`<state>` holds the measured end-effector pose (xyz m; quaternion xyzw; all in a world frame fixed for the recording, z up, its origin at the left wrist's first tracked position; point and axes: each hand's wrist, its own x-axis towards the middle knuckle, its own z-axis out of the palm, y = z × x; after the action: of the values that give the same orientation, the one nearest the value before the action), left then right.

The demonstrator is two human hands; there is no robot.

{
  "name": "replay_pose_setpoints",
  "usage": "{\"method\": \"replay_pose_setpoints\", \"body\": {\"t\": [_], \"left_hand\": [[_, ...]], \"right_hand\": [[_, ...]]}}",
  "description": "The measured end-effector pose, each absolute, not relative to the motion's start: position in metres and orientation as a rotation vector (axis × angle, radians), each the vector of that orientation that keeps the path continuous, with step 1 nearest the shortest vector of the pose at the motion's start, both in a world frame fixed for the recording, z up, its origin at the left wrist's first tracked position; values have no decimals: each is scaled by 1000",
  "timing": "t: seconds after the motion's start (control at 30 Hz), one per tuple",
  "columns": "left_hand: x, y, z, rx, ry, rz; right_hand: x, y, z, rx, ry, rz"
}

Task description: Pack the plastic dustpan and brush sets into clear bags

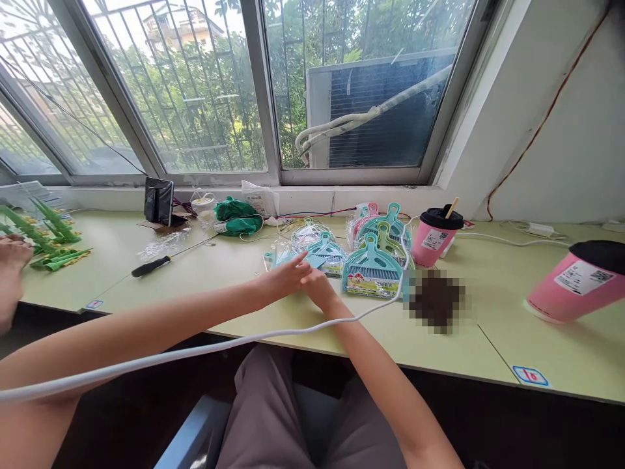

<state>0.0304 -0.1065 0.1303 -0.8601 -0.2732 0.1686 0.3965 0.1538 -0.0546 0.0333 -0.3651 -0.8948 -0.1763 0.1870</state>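
My left hand (287,276) and my right hand (318,289) meet above the table, their fingers closed and touching. A flat light-blue plastic piece (316,260) shows just beyond the fingertips, and both hands appear to grip it; its lower part is hidden. Right behind lies a wrapped teal dustpan and brush set (326,247). To the right of my hands is another teal dustpan and brush set (371,268) in clear packaging, with a green set (385,236) and more teal and pink ones stacked behind it.
A white cable (273,333) crosses in front of my arms. Pink cups (430,241) stand to the right. A screwdriver (152,266), a phone on a stand (159,200) and green bags (238,218) lie leftward. Another person's hand (12,273) is beside green leaf-like pieces (53,225).
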Motion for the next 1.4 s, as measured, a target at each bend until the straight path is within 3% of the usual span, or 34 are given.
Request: {"method": "replay_pose_setpoints", "body": {"t": [0.07,0.13,0.33,0.7,1.07,1.17,1.27,1.4], "left_hand": [[37,-109,125,-1778,-429,794],[38,-109,123,-1605,-307,894],[26,-108,127,-1994,-540,397],[-8,-87,151,-2839,-987,247],[33,-125,100,-1848,-498,616],[36,-123,104,-2226,-878,445],[24,-111,117,-2743,-1349,36],[-1,-95,131,-2876,-986,9]], "right_hand": [[154,-55,33,-1036,-2525,-523],[155,-55,33,-1040,-2551,-544],[154,-51,30,-1033,-2506,-467],[157,-54,33,-937,-2537,-510],[152,-47,19,-1008,-2520,-520],[155,-47,19,-1031,-2545,-561],[155,-47,21,-1004,-2574,-547],[154,-49,24,-941,-2554,-492]]}}
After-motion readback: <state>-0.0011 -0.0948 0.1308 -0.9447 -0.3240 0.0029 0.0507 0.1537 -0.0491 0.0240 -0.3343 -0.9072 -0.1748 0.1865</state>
